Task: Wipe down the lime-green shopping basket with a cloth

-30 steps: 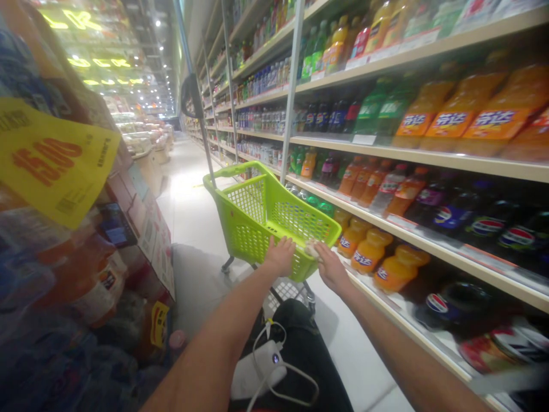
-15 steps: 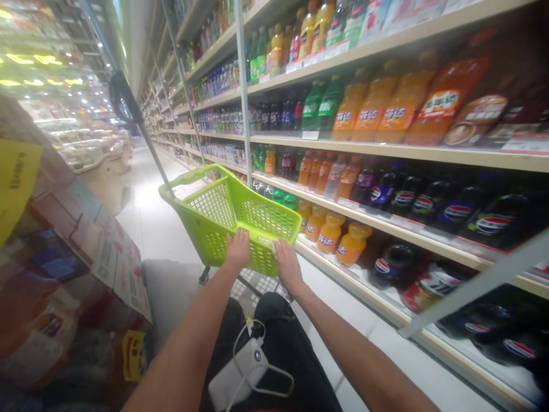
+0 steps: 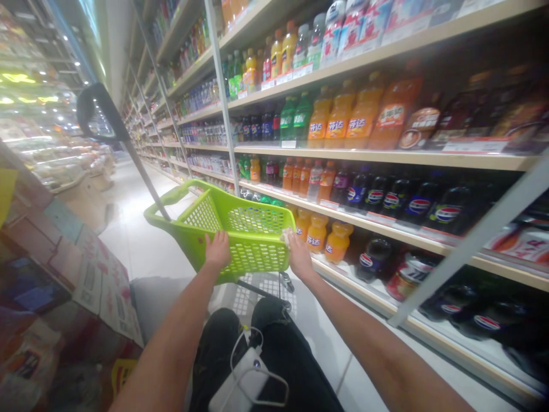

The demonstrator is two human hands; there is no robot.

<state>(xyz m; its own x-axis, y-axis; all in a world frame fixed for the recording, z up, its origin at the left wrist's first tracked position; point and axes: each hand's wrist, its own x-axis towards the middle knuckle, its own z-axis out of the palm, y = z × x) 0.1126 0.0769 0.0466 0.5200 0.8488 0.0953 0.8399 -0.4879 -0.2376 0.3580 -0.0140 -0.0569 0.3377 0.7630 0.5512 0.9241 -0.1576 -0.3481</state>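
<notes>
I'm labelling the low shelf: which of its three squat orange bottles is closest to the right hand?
The leftmost orange bottle, behind the right hand at the green basket's corner; the middle one and the right one stand farther off.

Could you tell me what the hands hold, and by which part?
Both hold the green cart basket by its near rim: left hand left of middle, right hand at the right corner.
</notes>
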